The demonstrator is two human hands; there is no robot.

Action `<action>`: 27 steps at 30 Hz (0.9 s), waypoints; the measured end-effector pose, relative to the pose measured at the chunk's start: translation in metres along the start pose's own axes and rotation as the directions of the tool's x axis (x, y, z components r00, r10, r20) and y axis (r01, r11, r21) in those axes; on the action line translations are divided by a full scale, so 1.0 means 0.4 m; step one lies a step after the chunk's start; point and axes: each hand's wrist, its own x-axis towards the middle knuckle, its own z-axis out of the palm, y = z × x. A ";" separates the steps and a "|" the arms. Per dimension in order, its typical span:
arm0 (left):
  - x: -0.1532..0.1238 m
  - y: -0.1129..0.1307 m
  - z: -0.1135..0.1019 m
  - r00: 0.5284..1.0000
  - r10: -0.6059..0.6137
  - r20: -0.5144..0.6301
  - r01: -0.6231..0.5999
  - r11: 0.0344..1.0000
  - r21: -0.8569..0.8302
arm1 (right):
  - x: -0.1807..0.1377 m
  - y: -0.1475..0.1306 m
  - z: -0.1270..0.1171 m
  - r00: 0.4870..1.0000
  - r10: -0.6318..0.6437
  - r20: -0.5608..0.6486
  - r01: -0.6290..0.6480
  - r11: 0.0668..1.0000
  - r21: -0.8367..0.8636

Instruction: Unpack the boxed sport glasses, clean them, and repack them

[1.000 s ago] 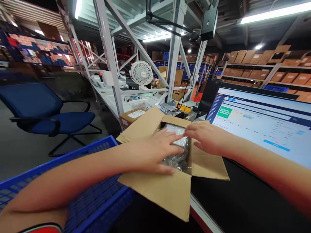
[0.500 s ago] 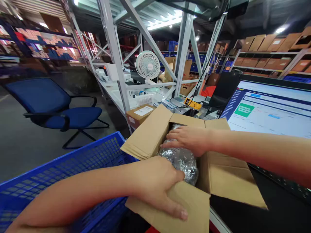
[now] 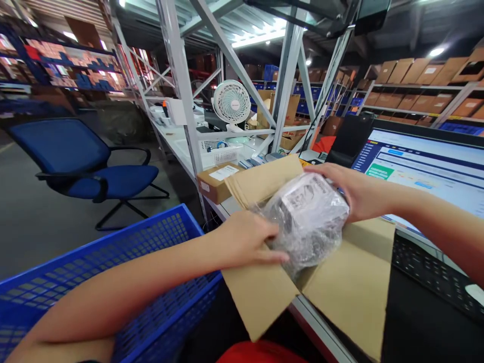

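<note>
A box in clear bubble wrap [image 3: 312,204], with a pale printed face, sits tilted at the mouth of an open cardboard carton [image 3: 351,282]. My right hand [image 3: 342,186] is closed round its far right edge, thumb and fingers on the plastic. At the near left side, my left hand [image 3: 251,239] has its fingers curled against the wrap and its thumb stretched along the carton's near flap. Part of the left fingers is hidden by the wrap. The carton's flaps are spread, and its inside is mostly covered by the package.
A blue plastic crate [image 3: 181,227] stands to the left of the carton. Behind are a sealed brown box [image 3: 217,181], a white basket [image 3: 219,154] and a fan [image 3: 231,103]. On the right are a monitor [image 3: 427,171] and keyboard [image 3: 434,267]. A chair [image 3: 109,174] stands farther left.
The wrapped package has come up out of the carton and turned, showing its printed face. My right hand has moved from on top of it to its far right edge. The carton has shifted and rotated.
</note>
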 end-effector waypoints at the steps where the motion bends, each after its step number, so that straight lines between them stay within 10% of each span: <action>1: -0.001 -0.009 0.005 0.994 -0.020 -0.103 0.015 0.999 -0.051 | -0.016 0.013 -0.008 0.998 0.039 -0.042 -0.039 0.999 0.019; 7: -0.008 -0.036 0.037 0.845 -0.226 -0.485 0.017 0.918 -0.397 | -0.091 0.054 -0.020 0.964 0.208 -0.168 -0.166 0.958 0.233; 15: 0.099 -0.068 -0.061 0.908 -0.408 0.090 0.364 0.666 -0.651 | -0.119 0.040 -0.002 0.946 0.262 -0.189 -0.193 0.927 0.322; 19: 0.140 -0.079 -0.101 0.846 -0.524 0.099 0.396 0.493 -0.774 | -0.179 0.070 0.005 0.907 0.298 -0.299 -0.150 0.890 0.430; 23: 0.135 -0.086 -0.112 0.815 -0.567 -0.119 0.321 0.612 -0.723 | -0.262 0.119 0.008 0.833 0.362 -0.419 -0.133 0.865 0.483; 27: 0.127 -0.095 -0.103 0.909 -0.409 0.079 0.398 0.798 -0.453 | -0.304 0.143 0.017 0.750 0.444 -0.490 -0.162 0.842 0.514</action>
